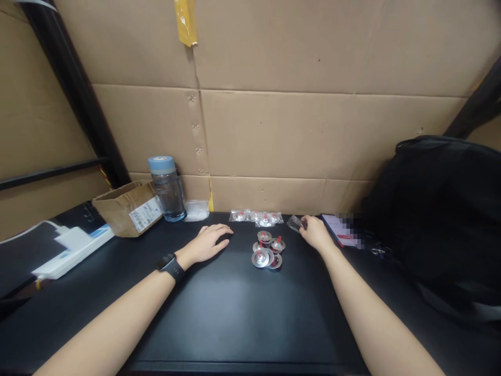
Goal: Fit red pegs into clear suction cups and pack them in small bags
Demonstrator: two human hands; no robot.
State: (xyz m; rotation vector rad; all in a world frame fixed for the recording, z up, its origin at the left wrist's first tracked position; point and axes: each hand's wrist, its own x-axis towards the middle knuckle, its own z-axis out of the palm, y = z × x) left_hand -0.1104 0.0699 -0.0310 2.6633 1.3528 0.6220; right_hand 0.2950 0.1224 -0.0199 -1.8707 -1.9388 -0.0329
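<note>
Several small silver discs with red tabs (pixel 267 250) lie in a cluster on the black table (pixel 235 313) between my hands. My left hand (pixel 209 243), with a black watch on its wrist, rests palm down on the table left of the discs, fingers loosely stretched and holding nothing. My right hand (pixel 315 233) is right of the discs, its fingers pinched on a small clear plastic bag (pixel 294 223). Behind the discs lies a row of clear bags with more discs inside (pixel 256 216).
A water bottle with a blue lid (pixel 168 189) and a small cardboard box (pixel 129 208) stand at the back left, next to a white device (pixel 70 250). A big black bag (pixel 438 209) fills the right side. A card (pixel 340 230) lies beside it. Cardboard walls the back.
</note>
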